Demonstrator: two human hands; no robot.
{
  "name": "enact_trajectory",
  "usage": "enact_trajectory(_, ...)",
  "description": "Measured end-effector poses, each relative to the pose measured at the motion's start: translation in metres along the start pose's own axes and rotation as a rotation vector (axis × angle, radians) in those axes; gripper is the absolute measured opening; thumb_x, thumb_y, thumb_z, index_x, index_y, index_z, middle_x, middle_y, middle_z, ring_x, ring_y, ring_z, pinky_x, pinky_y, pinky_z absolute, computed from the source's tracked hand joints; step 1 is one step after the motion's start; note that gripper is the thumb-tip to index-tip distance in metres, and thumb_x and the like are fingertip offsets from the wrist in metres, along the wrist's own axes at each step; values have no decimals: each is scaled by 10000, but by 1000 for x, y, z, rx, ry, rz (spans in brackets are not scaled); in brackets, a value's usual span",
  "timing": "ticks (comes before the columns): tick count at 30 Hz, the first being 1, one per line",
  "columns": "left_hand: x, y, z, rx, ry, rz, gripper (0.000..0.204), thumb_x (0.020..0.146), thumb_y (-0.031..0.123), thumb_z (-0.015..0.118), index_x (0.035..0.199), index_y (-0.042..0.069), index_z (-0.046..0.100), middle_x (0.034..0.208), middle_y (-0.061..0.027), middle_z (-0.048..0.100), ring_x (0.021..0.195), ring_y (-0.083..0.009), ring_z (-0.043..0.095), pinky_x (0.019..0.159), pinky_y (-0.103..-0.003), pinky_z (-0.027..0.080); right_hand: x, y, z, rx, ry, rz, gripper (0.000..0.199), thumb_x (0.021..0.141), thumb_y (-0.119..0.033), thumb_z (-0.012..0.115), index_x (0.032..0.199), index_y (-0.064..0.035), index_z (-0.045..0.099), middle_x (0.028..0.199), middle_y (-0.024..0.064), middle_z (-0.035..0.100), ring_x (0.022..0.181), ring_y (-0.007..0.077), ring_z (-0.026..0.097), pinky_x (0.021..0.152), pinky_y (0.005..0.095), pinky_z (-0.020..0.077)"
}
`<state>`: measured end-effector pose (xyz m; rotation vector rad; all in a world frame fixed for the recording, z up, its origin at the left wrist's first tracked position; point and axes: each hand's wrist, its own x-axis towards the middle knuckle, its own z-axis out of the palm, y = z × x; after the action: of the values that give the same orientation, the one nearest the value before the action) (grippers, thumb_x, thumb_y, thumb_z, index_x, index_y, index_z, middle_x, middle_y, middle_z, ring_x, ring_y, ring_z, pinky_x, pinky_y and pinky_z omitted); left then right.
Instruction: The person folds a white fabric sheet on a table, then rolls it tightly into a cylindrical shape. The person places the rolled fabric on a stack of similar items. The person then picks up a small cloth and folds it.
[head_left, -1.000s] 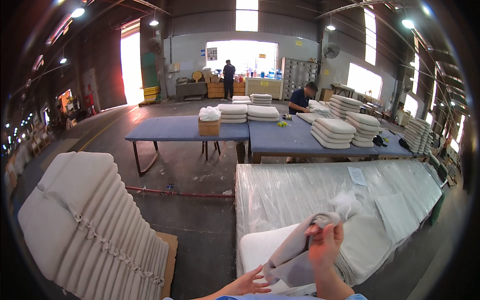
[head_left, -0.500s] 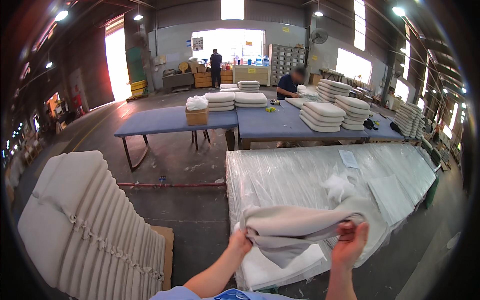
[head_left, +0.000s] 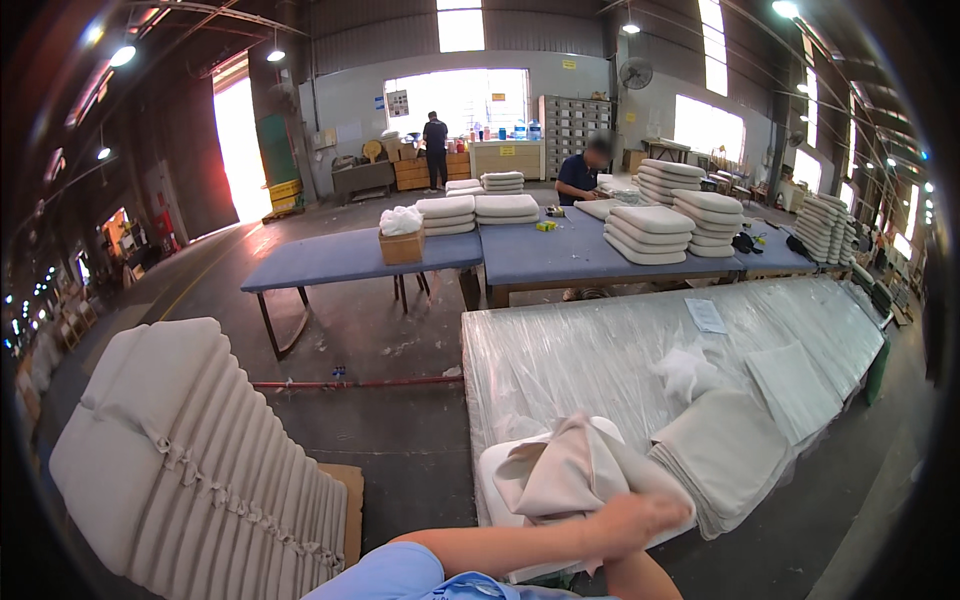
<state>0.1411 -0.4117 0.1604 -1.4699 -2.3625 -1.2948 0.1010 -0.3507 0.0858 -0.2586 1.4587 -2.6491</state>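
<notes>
A beige-grey fabric cover (head_left: 565, 470) lies bunched over a white cushion pad (head_left: 497, 485) at the near end of a plastic-wrapped surface. My left hand (head_left: 635, 518) reaches across to the right and rests at the right-hand part of the cover; its fingers are smeared by motion, so their grip does not show. Beneath it my right forearm comes up from the lower edge, and my right hand is hidden behind the left one. Right of the cover lies a stack of flat beige fabric pieces (head_left: 725, 450). Beyond that sits a clump of white fluffy filling (head_left: 688, 373).
On the left stands a long row of finished cushions (head_left: 230, 470). The plastic-wrapped surface (head_left: 590, 350) also bears a paper sheet (head_left: 706, 316). Blue-topped tables (head_left: 560, 250) hold cushion stacks and a cardboard box (head_left: 402, 247). Two people work farther back.
The cover, held stretched in the air between both hands before, has come down in a bunch over the pad. My left hand has swung right across my right wrist. The fabric stack is uncovered.
</notes>
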Motion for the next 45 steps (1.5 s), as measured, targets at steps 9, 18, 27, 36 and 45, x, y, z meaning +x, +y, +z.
enact_trajectory(9,-59,37,-71,254,13,-236,772,875,258,789,1553,176,429,1454,-205,530,1209,-399,615,980,-442,531,5,-27,0,-16,-33,-51,561,1024,-256,663,1488,-48,425,1316,111,600,1149,216,626,963,402,559)
enact_trajectory(18,-88,-37,-37,102,624,-242,710,860,97,791,1486,40,461,1517,-257,435,1378,-445,493,1108,-445,463,17,-8,-8,-37,-31,-89,546,1051,-283,622,1504,-53,422,1324,120,601,1175,263,623,972,429,558)
enact_trajectory(27,-89,-29,-44,-558,626,-541,137,1093,85,506,1172,17,594,997,13,603,930,-59,512,858,-236,452,37,-37,21,-690,-33,-167,509,1044,-312,603,1461,-37,502,1311,148,627,1176,294,632,975,425,534)
enact_trajectory(36,-78,9,-43,-181,295,-494,664,994,355,682,1521,63,403,1271,-150,528,1114,-241,604,990,-340,486,69,-79,61,-1099,237,362,447,997,-284,615,1355,-16,621,1176,192,675,1093,330,665,916,432,523)
enact_trajectory(45,-37,-20,-22,399,615,-603,626,839,155,789,1402,39,541,1335,-209,551,1053,-370,665,891,-425,561,73,-108,7,-1172,-550,-86,388,864,-150,736,1207,9,645,1014,78,682,831,165,653,763,258,524)
